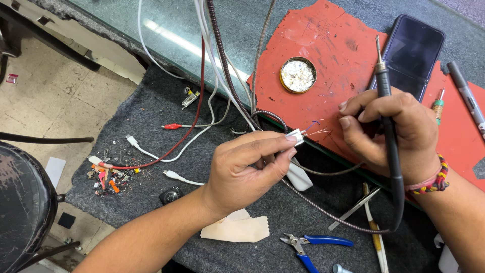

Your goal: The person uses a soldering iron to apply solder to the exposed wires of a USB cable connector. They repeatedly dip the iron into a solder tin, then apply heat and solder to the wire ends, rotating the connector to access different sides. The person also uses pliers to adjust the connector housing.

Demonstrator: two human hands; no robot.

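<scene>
The left hand (247, 167) pinches a small white connector (295, 136) between thumb and forefinger, its thin bare wires (319, 130) fanning over the near edge of the red mat (323, 96). The right hand (391, 134) is closed around a black soldering iron (386, 116), tip upward, beside a dark phone (411, 50) at the desk's far right corner.

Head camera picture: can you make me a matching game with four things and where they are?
Things:
1. soldering iron
2. blue-handled cutters
3. round tin
4. phone

Places:
A. on the red mat, left of the phone
B. in the right hand
C. at the red mat's top right
D. on the grey felt, near the bottom edge

Pairs: 1-B, 2-D, 3-A, 4-C
</scene>
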